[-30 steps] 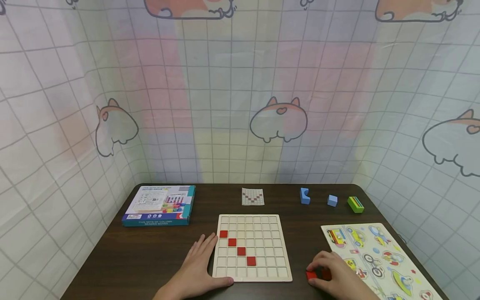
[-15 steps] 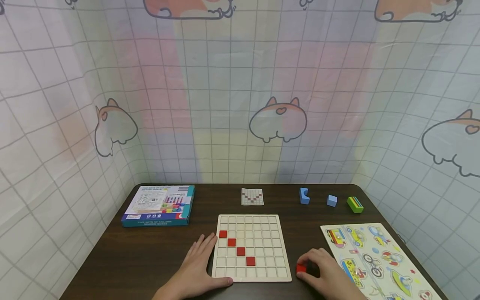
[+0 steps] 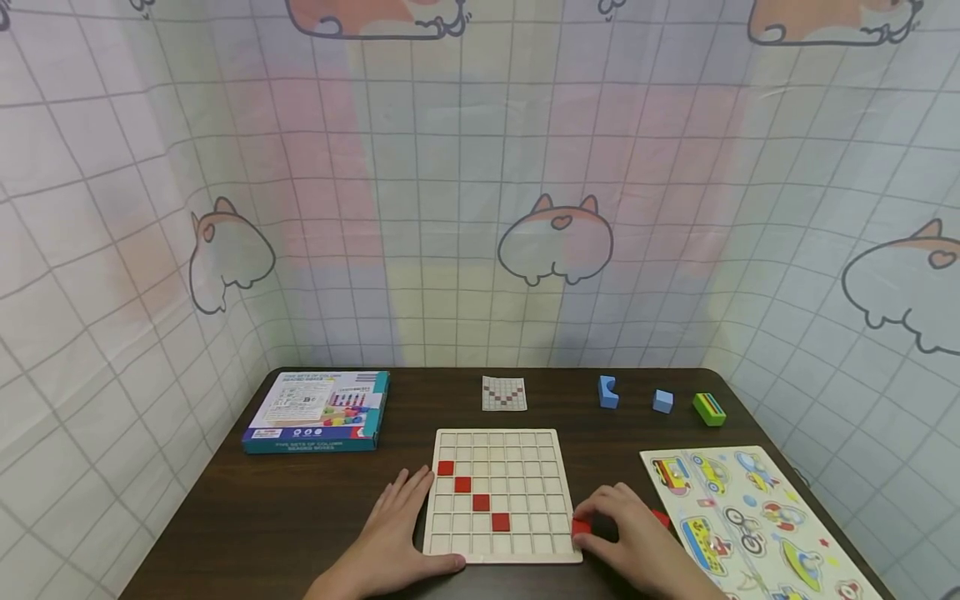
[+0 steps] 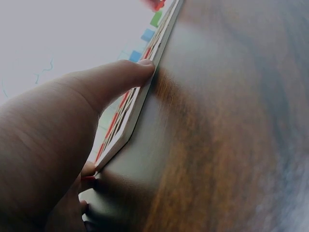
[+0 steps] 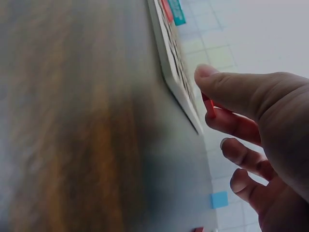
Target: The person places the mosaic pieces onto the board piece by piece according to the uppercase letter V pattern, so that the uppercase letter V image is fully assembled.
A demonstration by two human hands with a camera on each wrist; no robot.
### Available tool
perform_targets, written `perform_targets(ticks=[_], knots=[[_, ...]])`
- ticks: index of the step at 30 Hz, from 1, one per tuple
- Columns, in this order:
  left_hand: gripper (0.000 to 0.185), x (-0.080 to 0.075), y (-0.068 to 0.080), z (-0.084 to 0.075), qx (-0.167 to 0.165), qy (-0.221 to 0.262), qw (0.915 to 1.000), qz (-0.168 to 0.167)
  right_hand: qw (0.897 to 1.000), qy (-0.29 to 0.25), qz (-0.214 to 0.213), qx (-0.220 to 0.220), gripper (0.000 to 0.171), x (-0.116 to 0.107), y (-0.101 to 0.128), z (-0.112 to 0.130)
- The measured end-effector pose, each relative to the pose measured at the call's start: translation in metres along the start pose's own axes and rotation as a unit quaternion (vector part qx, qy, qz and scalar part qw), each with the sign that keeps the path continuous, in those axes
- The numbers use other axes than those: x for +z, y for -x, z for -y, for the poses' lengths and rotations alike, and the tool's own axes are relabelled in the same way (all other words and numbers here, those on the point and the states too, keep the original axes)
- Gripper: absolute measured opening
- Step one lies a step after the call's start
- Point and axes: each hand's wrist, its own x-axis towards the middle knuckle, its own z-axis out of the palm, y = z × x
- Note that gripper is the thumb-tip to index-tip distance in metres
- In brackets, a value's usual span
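A cream grid board (image 3: 525, 467) lies on the dark table, with several red square tiles set in a diagonal from its upper left, the lowest red tile (image 3: 501, 522) near the middle. My left hand (image 3: 397, 533) rests against the board's left side, thumb at the near edge and fingers spread along the side. In the left wrist view the thumb (image 4: 120, 79) presses on the board's rim. Between thumb and index finger my right hand (image 3: 626, 533) pinches a red tile (image 5: 208, 105) by the board's right edge. Other fingers of that hand are loosely bent.
A picture puzzle board (image 3: 750, 517) lies at the right, with red pieces (image 3: 662, 518) beside it. Along the back are a boxed set (image 3: 318, 412), a small pattern card (image 3: 504, 394), blue blocks (image 3: 662, 402) and a green block (image 3: 708, 410). Patterned cloth surrounds the table.
My right hand has moved left, carrying the red tile from beside the puzzle board to the grid board's right edge. The left hand has stayed in place.
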Motion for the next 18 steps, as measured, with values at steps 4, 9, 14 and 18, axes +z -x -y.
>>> perform_targets(ticks=[4,9,14,18], knots=[[0.141,-0.001,0.001,-0.001,0.000,-0.001,1.0000,0.001,1.000,-0.002,-0.007,-0.016,0.017,0.000,-0.005,0.005],[0.141,-0.003,0.001,-0.003,-0.002,0.001,1.0000,0.005,0.999,-0.003,-0.020,-0.037,0.018,0.000,-0.012,0.012],[0.140,-0.005,0.002,-0.004,-0.005,0.001,1.0000,0.007,0.999,-0.008,-0.022,-0.042,0.019,0.001,-0.020,0.016],[0.140,-0.004,0.001,-0.003,-0.007,-0.001,0.9999,0.009,0.999,-0.017,-0.011,-0.041,0.018,0.002,-0.027,0.018]])
